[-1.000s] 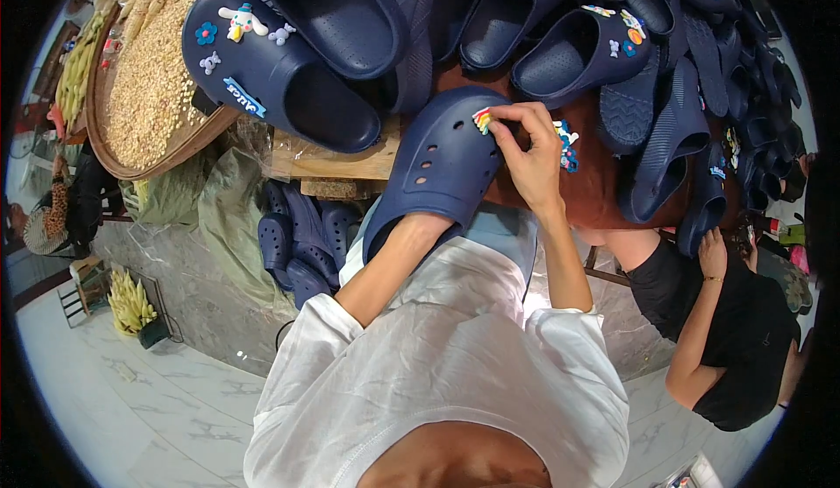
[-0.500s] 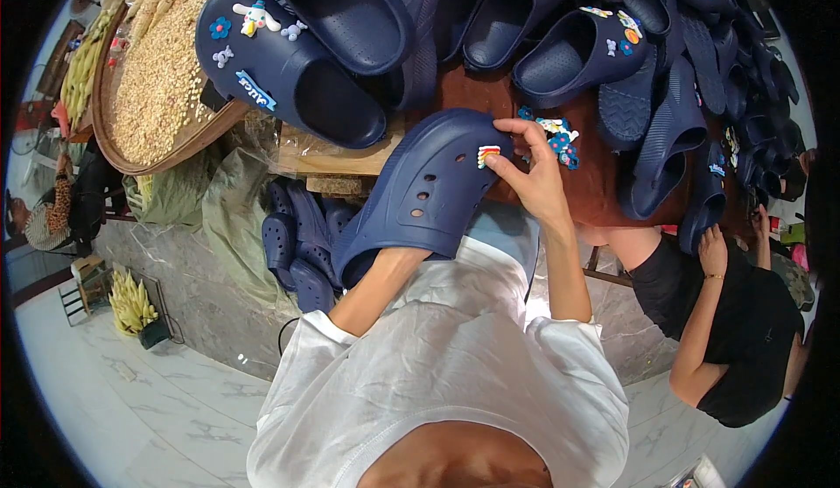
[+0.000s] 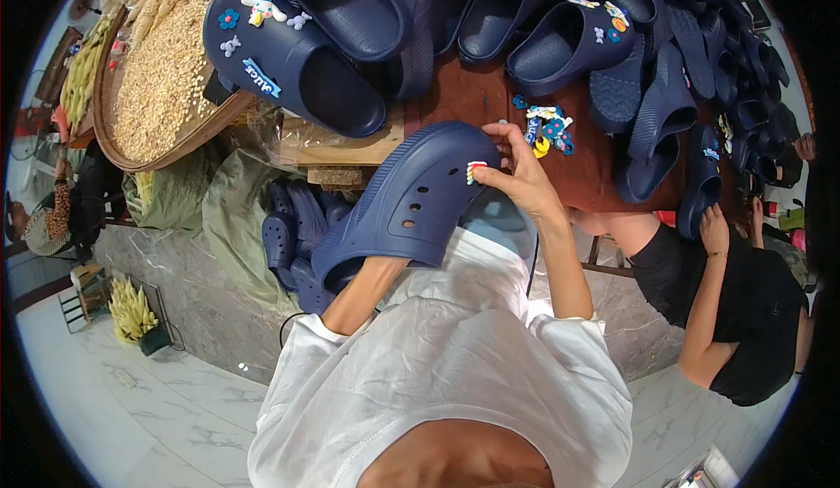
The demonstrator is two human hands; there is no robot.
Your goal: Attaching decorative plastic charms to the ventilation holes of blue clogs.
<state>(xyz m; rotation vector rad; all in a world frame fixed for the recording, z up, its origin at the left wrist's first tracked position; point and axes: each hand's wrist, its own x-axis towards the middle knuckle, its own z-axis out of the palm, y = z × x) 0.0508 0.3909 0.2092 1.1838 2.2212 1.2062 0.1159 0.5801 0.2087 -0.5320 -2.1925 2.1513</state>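
Observation:
A navy blue clog with holes in its upper is held above my lap, toe pointing away and to the right. My left hand reaches into it through the heel opening; its fingers are hidden inside. At the toe, the thumb of my right hand presses on a small rainbow-striped shoe charm, while the fingers curl over the clog's far edge. Just beyond this hand, a small pile of blue, white and yellow charms lies on the brown tabletop.
Many navy clogs, including a charm-decorated clog, crowd the table's far side and right. A round basket of pale kernels stands at the left. More clogs hang or lie below the table edge. Another person at right touches a clog.
The clog has shifted slightly left and toward me, with both my hands moving along with it. A yellow charm in the pile now shows beside my right fingers.

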